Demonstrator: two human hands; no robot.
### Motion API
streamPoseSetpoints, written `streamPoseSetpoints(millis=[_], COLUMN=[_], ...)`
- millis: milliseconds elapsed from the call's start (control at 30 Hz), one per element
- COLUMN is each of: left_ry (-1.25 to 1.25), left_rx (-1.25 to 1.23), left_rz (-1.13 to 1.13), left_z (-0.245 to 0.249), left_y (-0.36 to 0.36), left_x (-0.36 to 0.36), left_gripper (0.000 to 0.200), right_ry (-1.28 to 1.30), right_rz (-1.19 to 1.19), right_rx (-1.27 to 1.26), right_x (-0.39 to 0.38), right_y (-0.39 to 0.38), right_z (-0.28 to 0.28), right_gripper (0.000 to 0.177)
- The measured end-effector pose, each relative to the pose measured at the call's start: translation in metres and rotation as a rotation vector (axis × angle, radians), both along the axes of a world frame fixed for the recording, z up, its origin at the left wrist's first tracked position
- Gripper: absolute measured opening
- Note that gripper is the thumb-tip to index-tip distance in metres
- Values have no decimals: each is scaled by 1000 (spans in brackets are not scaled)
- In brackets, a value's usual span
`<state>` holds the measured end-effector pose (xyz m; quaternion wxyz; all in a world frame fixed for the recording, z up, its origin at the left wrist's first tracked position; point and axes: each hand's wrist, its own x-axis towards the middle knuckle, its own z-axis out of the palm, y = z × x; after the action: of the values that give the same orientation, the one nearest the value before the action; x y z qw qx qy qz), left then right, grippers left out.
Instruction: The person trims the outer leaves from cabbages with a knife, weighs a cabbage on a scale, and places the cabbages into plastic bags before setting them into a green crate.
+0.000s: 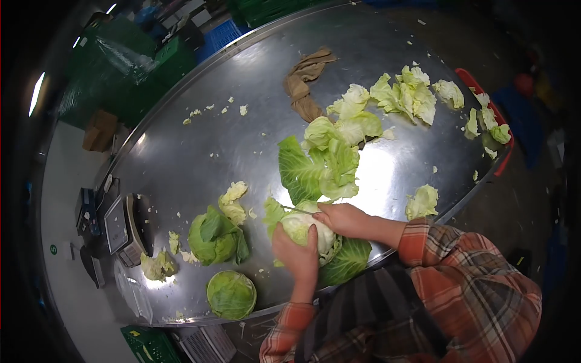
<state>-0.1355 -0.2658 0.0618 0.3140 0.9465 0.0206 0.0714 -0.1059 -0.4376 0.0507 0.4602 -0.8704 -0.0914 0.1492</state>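
A pale, partly stripped cabbage head [298, 226] lies at the table's near edge, below the centre of the view. Fingers of my left hand [298, 253] wrap round its left side, with the thumb on top. My right hand [342, 219] is closed on a thin knife [295, 209], whose blade lies across the cabbage's far side. Beneath and beside the head spread green outer leaves [351, 261]. Beyond it are more loose leaves [302, 169]. To the left sit two whole green cabbages, one with leaves folded out [215, 237] and one rounder [232, 294].
The metal table [200, 151] bears a brown cloth [305, 78], leaf piles [411, 97] and scraps. A scale [124, 230] stands at the left end. A red crate edge [505, 151] borders the right end, and green crates [103, 66] stand beyond the far left edge.
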Motion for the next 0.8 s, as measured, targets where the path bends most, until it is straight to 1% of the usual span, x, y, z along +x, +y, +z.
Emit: streamPoseSetpoints(millis=[33, 67, 133, 167, 267, 367, 433, 467, 500, 567, 600, 667, 700, 767, 800], left_ry=[-22, -46, -14, 8, -17, 23, -5, -25, -20, -2, 11, 35, 39, 40, 63], left_rx=[-8, -17, -42, -52, 43, 51, 107, 134, 86, -5, -103, -296, -342, -438, -524], left_rz=[-10, -16, -1, 4, -22, -11, -11, -14, -26, -43, -45, -43, -49, -66, -56], left_z=[-2, -3, -1, 0, 3, 7, 7, 6, 5, -3, -5, -11, -17, -24, -23], left_y=[3, 4, 4, 6, 1, -4, -9, -12, -10, 5, 14, 34, 41, 50, 52], left_x=[-1, 0, 4, 2, -1, -1, -2, 0, 2, 1, 0, -7, -13, -25, -35], left_gripper=[82, 81, 81, 81, 78, 79, 81, 82, 80, 77, 76, 74, 75, 77, 78], right_ry=[-31, -37, -31, -25, 50, 112, 1, -60, 14, 115, 168, -174, -344, -121, -10], right_rz=[39, 24, -4, -34, -64, -13, 32, 51, -30, -176, -244, -191, -170, -247, -283], right_rx=[67, 87, 133, 84, -53, -167, -225, -253, -145, -16, 53, 23, 12, 46, 60], right_x=[3, 3, -5, -6, -5, 4, 16, 24, 28, 28, 27, 25, 23, 32, 36], right_y=[-4, -6, -6, -3, 3, 5, 1, -1, -6, -6, -4, 5, 9, 6, 2], right_z=[1, 3, 11, 10, 13, 11, -23, -24, -22, -21, -23, -43, -57, -78, -86], right_gripper=[40, 39, 39, 39, 40, 42, 41, 41, 39, 37, 36, 35, 35, 34, 34])
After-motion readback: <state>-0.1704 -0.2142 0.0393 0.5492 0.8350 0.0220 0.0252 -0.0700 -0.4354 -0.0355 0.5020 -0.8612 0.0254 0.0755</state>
